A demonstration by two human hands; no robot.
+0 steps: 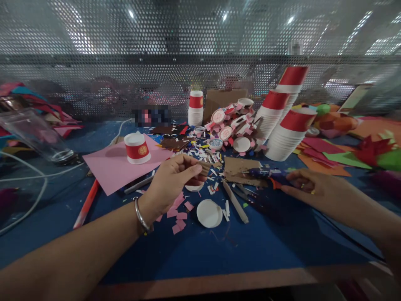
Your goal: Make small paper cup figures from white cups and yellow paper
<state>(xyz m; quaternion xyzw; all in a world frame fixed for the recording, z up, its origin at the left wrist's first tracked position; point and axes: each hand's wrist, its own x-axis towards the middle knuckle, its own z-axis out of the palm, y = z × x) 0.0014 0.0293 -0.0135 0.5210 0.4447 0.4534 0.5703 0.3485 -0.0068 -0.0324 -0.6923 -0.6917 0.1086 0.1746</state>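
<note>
My left hand (175,177) is closed in a pinch on a small brown cardboard piece (205,167), held just above the blue table (219,246). A silver bangle sits on that wrist. My right hand (305,184) lies at the right with its fingers closed round the handle of a blue glue gun (266,172), whose tip rests on a torn sheet of brown cardboard (238,167). A white paper disc (209,213) lies between my hands, with pink paper scraps (178,215) beside it.
A red-and-white cup (137,147) stands upside down on pink paper (115,165). Leaning stacks of red-rimmed cups (286,125) stand at back right, beside cut cup pieces and coloured paper sheets (326,152). A red pencil (86,205) and white cables lie at left. Perforated metal screen behind.
</note>
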